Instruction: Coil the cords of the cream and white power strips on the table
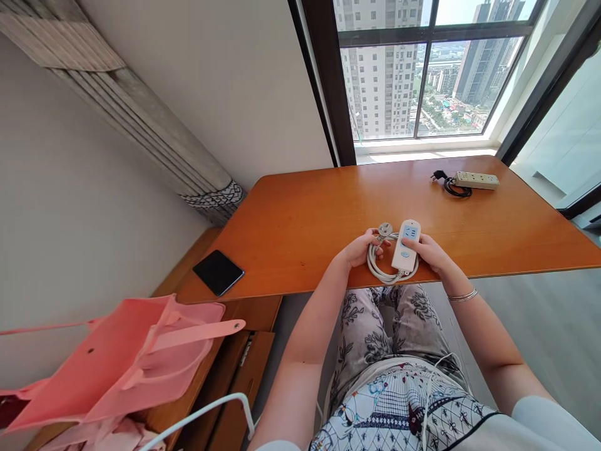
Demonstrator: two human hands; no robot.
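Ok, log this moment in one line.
left hand: holds coiled white cord | right hand: holds white power strip | wooden table: black smartphone left, beige power strip far right

Smooth wooden table (300, 219), power strip (402, 258) — seemingly plastic

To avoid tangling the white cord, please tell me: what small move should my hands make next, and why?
Perhaps your left hand should gather the white cord closer, while your right hand steadies the white power strip: loops spread past the strip's lower end, and the left hand is at the coil, near the plug.
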